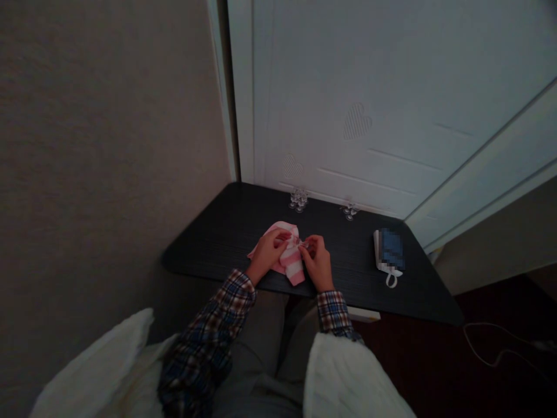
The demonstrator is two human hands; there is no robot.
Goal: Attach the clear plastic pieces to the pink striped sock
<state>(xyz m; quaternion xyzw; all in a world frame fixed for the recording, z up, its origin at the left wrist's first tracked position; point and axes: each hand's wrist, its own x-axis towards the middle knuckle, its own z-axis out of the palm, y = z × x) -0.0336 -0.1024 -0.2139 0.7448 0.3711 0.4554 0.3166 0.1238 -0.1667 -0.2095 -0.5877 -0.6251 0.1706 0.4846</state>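
Note:
A pink-and-white striped cloth (pixel 294 268), perhaps a small garment, lies bunched on the dark tabletop near its front edge. My left hand (pixel 266 255) pinches the upper part of this cloth, its fingers closed from the left side. On the other side, my right hand (pixel 319 264) has thumb and fingers pressed together on a small clear piece (pixel 301 243), which touches the cloth between both hands. The clear piece is too small and partly covered to identify fully.
Several small clear pieces stand in one cluster (pixel 298 199) and another cluster (pixel 349 211) along the table's back edge, by a white panel (pixel 331 75). A blue-and-white pouch-like item (pixel 390 249) with a loop sits right on the black table (pixel 209 232). A wall (pixel 108 116) borders the left.

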